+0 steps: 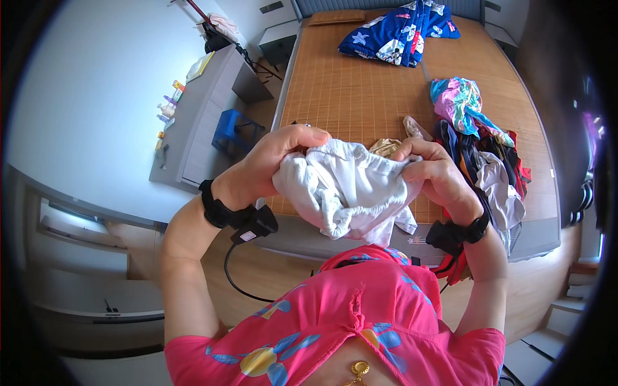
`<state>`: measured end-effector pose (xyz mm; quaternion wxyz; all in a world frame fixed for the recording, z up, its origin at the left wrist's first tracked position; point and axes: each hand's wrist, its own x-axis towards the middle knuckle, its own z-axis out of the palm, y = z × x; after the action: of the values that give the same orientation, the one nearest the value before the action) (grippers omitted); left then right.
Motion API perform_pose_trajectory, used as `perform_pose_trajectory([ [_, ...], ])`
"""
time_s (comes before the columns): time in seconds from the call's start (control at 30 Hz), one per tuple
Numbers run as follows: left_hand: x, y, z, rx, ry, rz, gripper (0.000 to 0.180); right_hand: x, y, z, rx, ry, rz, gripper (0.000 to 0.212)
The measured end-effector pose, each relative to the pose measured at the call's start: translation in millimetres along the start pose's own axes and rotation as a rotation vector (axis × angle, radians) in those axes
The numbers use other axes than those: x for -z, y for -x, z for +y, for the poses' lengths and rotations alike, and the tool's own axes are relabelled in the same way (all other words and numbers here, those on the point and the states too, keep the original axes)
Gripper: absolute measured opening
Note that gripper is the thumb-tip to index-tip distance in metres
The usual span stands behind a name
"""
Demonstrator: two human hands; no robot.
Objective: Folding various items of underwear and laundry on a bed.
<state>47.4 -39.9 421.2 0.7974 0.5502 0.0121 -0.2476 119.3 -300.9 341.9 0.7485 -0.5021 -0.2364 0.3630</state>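
Note:
A white garment with a gathered elastic edge [354, 180], like a pair of shorts or underpants, hangs in front of me above the near edge of the bed. My left hand [267, 157] is closed on its upper left side, thumb on top. On the other side my right hand [439, 175] pinches the upper right of the elastic edge between thumb and fingers. The cloth is stretched between both hands, with loose folds drooping below. Behind it, a beige cloth [385, 147] lies partly hidden on the bed mat [341, 90].
To the right on the bed sits a pile of dark clothes [467, 145], with a grey-white garment [499, 183] and a bright multicoloured cloth [458, 103]. A folded blue patterned quilt [393, 35] lies farther back. A grey desk [199, 122] and a blue stool [235, 132] stand at the left.

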Motion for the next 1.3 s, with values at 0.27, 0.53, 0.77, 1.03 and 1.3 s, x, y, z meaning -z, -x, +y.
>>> perform_pose_trajectory([
  [0.27, -2.4, -5.2, -7.3, 0.03, 0.052, -0.005, 0.029, -32.9, -15.0, 0.3, 0.386, 0.68, -0.008, 0.056],
  [0.53, -1.5, -5.3, -15.2, 0.111, 0.167, -0.05, 0.026, -39.0, -21.0, -4.3, 0.17, 0.374, 0.105, 0.029],
  [0.77, -0.8, 1.6, -22.5, 0.042, -0.189, -0.052, 0.024, -35.8, -17.7, -7.6, 0.064, 0.125, 0.102, 0.015],
  [1.03, 0.8, 8.4, -33.2, -0.387, -0.638, 0.051, 0.024, -31.6, -24.3, 3.0, 0.105, 0.128, 0.04, 0.028],
  [1.3, 20.2, 14.5, -22.0, -0.059, -0.063, 0.122, 0.021, -19.5, -19.0, -4.5, -0.037, 0.121, -0.116, 0.027],
])
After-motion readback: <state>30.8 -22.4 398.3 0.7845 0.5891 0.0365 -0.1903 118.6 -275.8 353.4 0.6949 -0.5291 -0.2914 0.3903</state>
